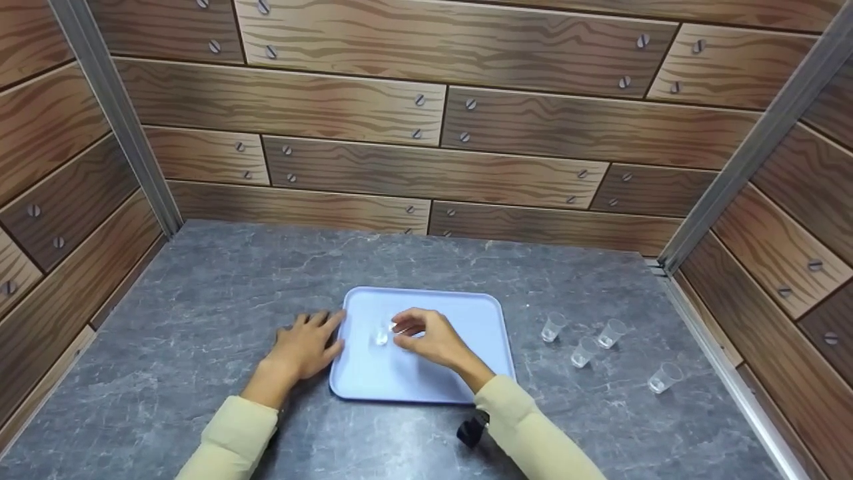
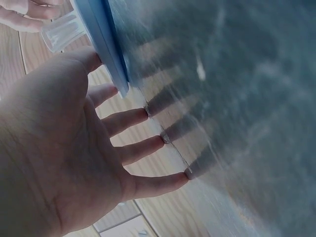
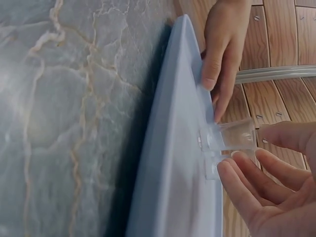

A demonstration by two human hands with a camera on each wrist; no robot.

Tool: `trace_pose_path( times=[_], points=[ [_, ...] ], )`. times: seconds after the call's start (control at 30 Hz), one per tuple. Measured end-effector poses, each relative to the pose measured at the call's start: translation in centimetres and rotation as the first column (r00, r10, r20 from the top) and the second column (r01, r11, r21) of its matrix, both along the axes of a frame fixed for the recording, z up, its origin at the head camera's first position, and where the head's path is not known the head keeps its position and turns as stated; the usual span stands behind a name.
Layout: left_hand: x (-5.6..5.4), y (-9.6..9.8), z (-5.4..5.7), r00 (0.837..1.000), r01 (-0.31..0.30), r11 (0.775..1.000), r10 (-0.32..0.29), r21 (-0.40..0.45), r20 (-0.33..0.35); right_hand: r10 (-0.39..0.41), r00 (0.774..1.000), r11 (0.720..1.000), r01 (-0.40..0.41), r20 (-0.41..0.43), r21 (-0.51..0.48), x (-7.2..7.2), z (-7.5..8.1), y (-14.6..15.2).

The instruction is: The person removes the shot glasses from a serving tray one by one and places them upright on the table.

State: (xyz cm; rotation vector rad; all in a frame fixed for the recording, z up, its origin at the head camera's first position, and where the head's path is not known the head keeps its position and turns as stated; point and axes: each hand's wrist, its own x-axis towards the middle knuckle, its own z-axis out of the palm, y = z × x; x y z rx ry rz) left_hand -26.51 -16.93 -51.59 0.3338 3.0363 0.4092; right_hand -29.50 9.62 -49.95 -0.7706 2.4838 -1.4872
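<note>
I take twelve o'clock as straight away from me on the head view. The relation that matters most, as I judge it, is how close the clear cup (image 1: 380,337) sits to my right grip (image 1: 432,337): it stands on the blue tray (image 1: 420,385) at nine o'clock from those fingertips, just beside them. Its long axis rises upright from the tray, mouth up. My right wrist view shows a second clear cup (image 3: 211,167) close by it, partly hidden behind my fingers. The right side is clearly the nearer one; my left grip (image 1: 301,348) lies farther off, beyond the cup at nine o'clock.

My right forearm comes in from about five o'clock, with the fingers reaching toward ten. They are curved, the thumb apart from them, and the thumb tip shows at the first cup's rim. I can't tell from here whether they pinch a cup or have nothing in them.

My left grip holds nothing: its fingers are spread, thumb and forefinger against the tray's nine-o'clock edge, the others reaching to the table (image 1: 266,267). That forearm comes up from seven o'clock.

Four more clear cups (image 1: 582,353) stand on the table at roughly three o'clock from the tray, well apart from both arms' fingertips.
</note>
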Motion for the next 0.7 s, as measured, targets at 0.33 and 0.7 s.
trace_pose_path(
  times=[0.33, 0.7],
  points=[
    [0.0, 0.0, -0.1, 1.000, -0.009, 1.000, 0.009, -0.019, -0.002, 0.002, 0.999, 0.999, -0.004, 0.040, 0.043, 0.0, -0.2, -1.1],
    [-0.2, 0.1, 0.0, 1.000, -0.014, 1.000, 0.014, -0.026, 0.001, 0.014, 0.999, 0.999, -0.016, 0.043, 0.038, 0.0, 0.1, -2.1]
  ],
)
